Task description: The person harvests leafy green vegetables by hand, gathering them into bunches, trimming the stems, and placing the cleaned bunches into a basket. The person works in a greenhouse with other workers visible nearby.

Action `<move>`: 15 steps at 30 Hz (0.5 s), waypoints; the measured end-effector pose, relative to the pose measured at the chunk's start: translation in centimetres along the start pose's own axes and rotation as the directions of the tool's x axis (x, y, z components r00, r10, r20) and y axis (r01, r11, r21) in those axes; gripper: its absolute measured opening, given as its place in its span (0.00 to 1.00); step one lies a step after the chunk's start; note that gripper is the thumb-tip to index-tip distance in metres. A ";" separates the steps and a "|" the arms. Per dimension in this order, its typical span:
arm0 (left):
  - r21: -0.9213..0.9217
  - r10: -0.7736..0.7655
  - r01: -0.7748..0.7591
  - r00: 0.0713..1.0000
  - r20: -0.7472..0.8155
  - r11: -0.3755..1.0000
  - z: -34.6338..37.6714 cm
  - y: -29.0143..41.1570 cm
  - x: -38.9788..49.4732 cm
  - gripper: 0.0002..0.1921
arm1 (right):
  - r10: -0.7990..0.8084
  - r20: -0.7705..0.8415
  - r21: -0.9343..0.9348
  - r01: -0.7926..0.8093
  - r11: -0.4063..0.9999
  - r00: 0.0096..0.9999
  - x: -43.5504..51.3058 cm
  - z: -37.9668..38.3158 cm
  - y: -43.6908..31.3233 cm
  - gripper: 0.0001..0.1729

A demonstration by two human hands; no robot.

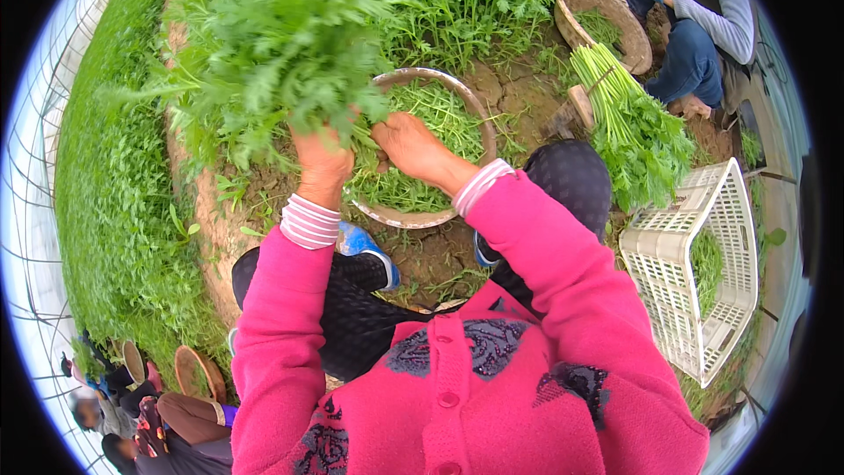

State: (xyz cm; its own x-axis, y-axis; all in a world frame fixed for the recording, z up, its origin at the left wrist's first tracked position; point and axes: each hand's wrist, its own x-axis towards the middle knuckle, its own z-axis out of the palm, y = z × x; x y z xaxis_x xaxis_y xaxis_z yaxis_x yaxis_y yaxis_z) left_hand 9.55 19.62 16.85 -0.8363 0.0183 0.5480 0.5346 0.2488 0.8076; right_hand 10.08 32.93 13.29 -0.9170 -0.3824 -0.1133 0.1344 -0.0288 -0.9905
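My left hand [323, 157] is closed around the stems of a big bunch of leafy greens [283, 46] with lobed leaves like garland chrysanthemum. The bunch is blurred and spreads out above my hands. My right hand [415, 145] is beside it with fingers curled near the bunch's lower leaves; its fingertips are partly hidden, so I cannot tell whether it grips any. Under my hands, a round basin [486, 125] with a worn rim holds loose cut leaves and stems [438, 109].
A bundle of greens [626, 125] lies to the right, stems towards the far side, by a wooden block [580, 105]. Nearer is a white plastic crate [666, 277] containing greens. A gloved co-worker [699, 33] sits by another basin [633, 20]. Growing greens [455, 0] stand ahead; other people sit at lower left.
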 end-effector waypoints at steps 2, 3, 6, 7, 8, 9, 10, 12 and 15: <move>-0.425 -0.293 0.221 0.949 -0.111 0.878 0.8 0.4 0.0 0.12 | 0.237 -0.163 0.387 -0.158 0.908 0.958 0.5 0.6 0.7 0.17; -0.604 -0.345 0.200 0.929 -0.134 0.772 1.2 0.7 0.1 0.12 | 0.300 -0.149 0.482 -0.196 0.854 0.942 0.6 0.4 1.1 0.16; -0.725 -0.375 0.255 0.927 -0.005 0.640 -0.7 1.9 1.8 0.11 | 0.422 -0.017 0.489 -0.360 0.794 0.907 0.9 -0.8 1.4 0.17; -0.727 -0.474 0.297 0.879 -0.045 0.620 -1.3 2.1 2.3 0.11 | 0.323 0.008 0.393 -0.300 0.869 0.946 0.8 -1.1 1.3 0.18; -0.748 -0.523 0.301 0.849 -0.073 0.592 -1.8 2.2 2.7 0.10 | 0.204 -0.008 0.296 -0.192 0.936 0.979 0.6 -1.3 1.1 0.19; -0.774 -0.523 0.268 0.847 -0.095 0.574 -2.1 2.1 3.0 0.10 | 0.117 0.002 0.174 -0.115 0.978 0.993 0.5 -1.2 0.8 0.20; -0.755 -0.540 0.266 0.831 -0.135 0.599 -2.2 1.9 3.0 0.09 | 0.101 0.131 0.357 -0.142 0.923 0.986 0.4 -1.4 0.4 0.24; -0.753 -0.533 0.281 0.839 -0.108 0.595 -2.0 1.4 2.8 0.09 | 0.003 0.213 0.295 -0.068 0.953 0.977 0.1 -1.0 -0.5 0.25; -0.743 -0.564 0.330 0.822 -0.077 0.582 -1.3 0.7 2.2 0.10 | 0.007 0.323 0.250 -0.092 0.964 0.946 -0.3 -0.2 -1.4 0.24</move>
State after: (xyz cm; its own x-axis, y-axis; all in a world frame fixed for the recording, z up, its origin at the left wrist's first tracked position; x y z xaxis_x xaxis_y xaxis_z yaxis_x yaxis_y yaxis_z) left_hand 8.22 18.61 18.91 -0.9797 -0.1999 0.0115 0.1256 -0.5687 0.8129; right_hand 10.11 33.31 14.75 -0.7458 -0.6601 -0.0892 0.3080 -0.2231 -0.9249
